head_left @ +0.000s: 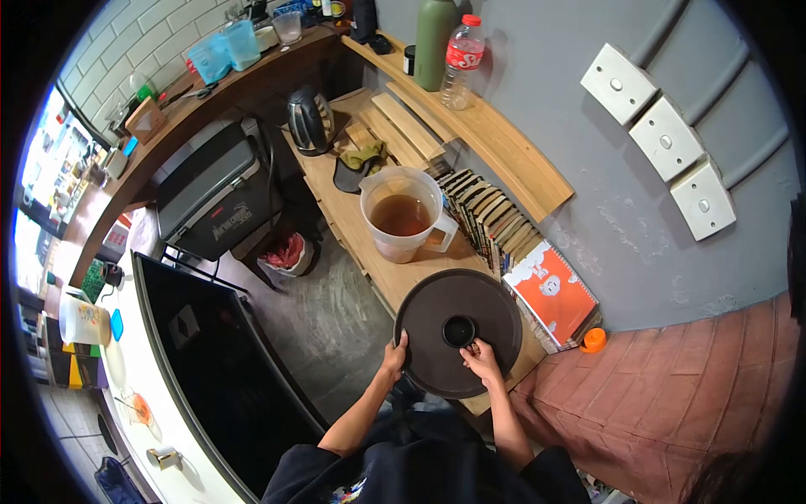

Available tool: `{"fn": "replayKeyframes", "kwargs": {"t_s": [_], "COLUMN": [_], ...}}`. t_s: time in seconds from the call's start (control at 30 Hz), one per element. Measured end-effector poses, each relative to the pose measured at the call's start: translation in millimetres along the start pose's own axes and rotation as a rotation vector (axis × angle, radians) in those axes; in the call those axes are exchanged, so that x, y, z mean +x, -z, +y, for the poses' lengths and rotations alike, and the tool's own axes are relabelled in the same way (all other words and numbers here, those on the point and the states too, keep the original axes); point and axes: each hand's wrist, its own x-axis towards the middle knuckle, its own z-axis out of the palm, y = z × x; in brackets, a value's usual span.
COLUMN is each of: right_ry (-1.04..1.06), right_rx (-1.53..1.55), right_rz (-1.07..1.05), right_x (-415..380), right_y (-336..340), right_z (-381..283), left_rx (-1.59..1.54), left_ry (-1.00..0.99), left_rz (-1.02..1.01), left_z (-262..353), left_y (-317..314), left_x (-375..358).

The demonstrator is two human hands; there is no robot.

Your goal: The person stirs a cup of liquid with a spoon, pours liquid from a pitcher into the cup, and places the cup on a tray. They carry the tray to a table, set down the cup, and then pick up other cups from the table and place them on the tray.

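A round dark brown tray (428, 370) is over the near part of the wooden bench. My left hand (394, 357) grips the tray's left edge, with the thumb on top. On the tray, near its middle, stands a small black cup (459, 331). My right hand (481, 363) reaches over the tray's near side, its fingers closed on the cup's lower right side. Just beyond the tray is a large clear plastic pitcher (395, 245) with brown liquid inside and its handle to the right.
Along the wall runs a row of books (487, 214), with an orange-covered notebook (552, 290) at its near end. An orange cap (594, 340) lies beside it. Farther back are a kettle (309, 126) and a wall shelf (504, 151) with bottles. A large black screen (218, 361) stands at left.
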Motion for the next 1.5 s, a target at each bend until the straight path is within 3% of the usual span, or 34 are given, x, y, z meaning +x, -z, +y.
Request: {"fn": "replayKeyframes", "kwargs": {"t_s": [0.17, 0.23, 0.3, 0.37, 0.43, 0.5, 0.63, 0.9, 1.17, 1.3, 1.37, 1.5], "right_ry": [-0.056, -0.058, -0.059, -0.028, -0.067, -0.036, 0.081, 0.233, 0.300, 0.348, 0.259, 0.215], "right_rx": [-0.029, -0.035, -0.029, -0.021, 0.060, 0.052, 0.009, -0.095, -0.312, -0.425, -0.447, -0.470], "right_rz": [-0.100, -0.110, -0.076, -0.091, -0.133, -0.213, -0.414, -0.876, -1.336, -1.522, -1.626, -1.735], "right_x": [1, 2, 4, 0, -5, -4, -1, -42, -105, -136, -158, -185], "right_y": [3, -1, -5, -10, -19, -34, -88, -267, -436, -498, -520, -560], "right_z": [-10, -14, -15, -25, -45, -56, -87, -142, -135, -128, -133, -138], "left_rx": [0.214, 0.294, 0.358, 0.411, 0.371, 0.642, 0.423, 0.186, 0.106, 0.078, 0.057, -0.061], "left_ry": [0.025, -0.012, -0.039, -0.124, -0.170, -0.276, -0.200, -0.605, -0.932, -0.903, -0.908, -0.826], "left_rz": [-0.025, -0.141, -0.066, -0.199, -0.211, -0.242, -0.253, 0.245, 0.629, 0.888, 1.036, 1.149], "left_z": [-17, -9, 6, 31, 19, 8, 25, 78, 85, 79, 68, 67], "left_y": [28, 34, 30, 20, 28, 44, 71, 198, 326, 358, 373, 396], "left_x": [12, -3, -32, -69, -64, -55, -83, -164, -248, -292, -298, -316]}}
